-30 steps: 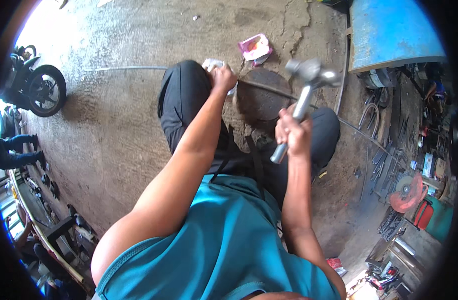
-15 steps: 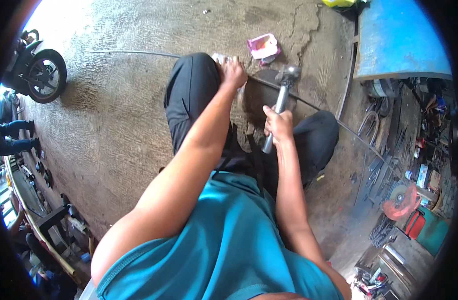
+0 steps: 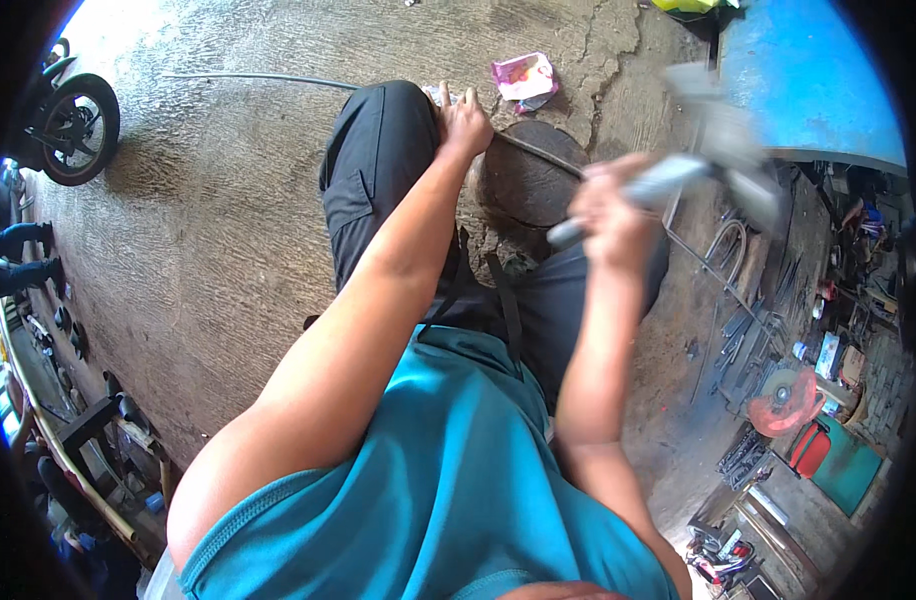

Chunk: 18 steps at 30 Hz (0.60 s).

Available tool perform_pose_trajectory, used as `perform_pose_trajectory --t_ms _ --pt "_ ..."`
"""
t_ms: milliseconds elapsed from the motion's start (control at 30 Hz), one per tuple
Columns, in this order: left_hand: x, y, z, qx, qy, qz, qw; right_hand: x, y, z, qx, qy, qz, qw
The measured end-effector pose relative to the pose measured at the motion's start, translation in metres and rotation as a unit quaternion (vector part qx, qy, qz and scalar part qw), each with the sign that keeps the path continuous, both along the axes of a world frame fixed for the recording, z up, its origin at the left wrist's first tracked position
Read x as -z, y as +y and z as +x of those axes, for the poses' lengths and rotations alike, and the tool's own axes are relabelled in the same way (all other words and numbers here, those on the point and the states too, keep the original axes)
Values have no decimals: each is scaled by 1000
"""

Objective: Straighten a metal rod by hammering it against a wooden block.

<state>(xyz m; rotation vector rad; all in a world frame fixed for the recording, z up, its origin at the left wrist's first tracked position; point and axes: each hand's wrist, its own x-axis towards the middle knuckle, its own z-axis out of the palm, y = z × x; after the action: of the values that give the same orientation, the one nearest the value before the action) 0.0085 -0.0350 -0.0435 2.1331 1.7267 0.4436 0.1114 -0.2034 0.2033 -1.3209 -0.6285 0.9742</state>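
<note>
My left hand (image 3: pixel 463 128) is closed round a long thin metal rod (image 3: pixel 543 157) beside my left knee; a bit of whitish material shows at its fingers. The rod lies across a dark round block (image 3: pixel 531 192) on the floor and runs on far to both sides. In my right hand (image 3: pixel 615 222) is a hammer (image 3: pixel 668 180) with a metal handle, gripped above my right knee. Its head is raised to the right and smeared by motion, apart from the rod.
A pink and white packet (image 3: pixel 526 80) lies on the concrete floor beyond the block. A blue panel (image 3: pixel 808 80) stands at the far right, above tools and scrap. A red fan (image 3: pixel 781 393) is at the right; a motorcycle wheel (image 3: pixel 80 130) and a person's legs (image 3: pixel 23 260) are at the left.
My right hand has swung the hammer up and to the right, away from the rod, uncovering more of the round block. The left hand keeps its hold on the rod.
</note>
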Motion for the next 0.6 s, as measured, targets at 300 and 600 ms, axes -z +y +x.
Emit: perform_pose_trajectory --t_ms 300,600 --pt "12 6 0 14 -108 92 990 42 -32 -8 -35 138 -164 976" --pt "20 10 6 8 66 56 996 -45 12 9 -70 -66 158 983"
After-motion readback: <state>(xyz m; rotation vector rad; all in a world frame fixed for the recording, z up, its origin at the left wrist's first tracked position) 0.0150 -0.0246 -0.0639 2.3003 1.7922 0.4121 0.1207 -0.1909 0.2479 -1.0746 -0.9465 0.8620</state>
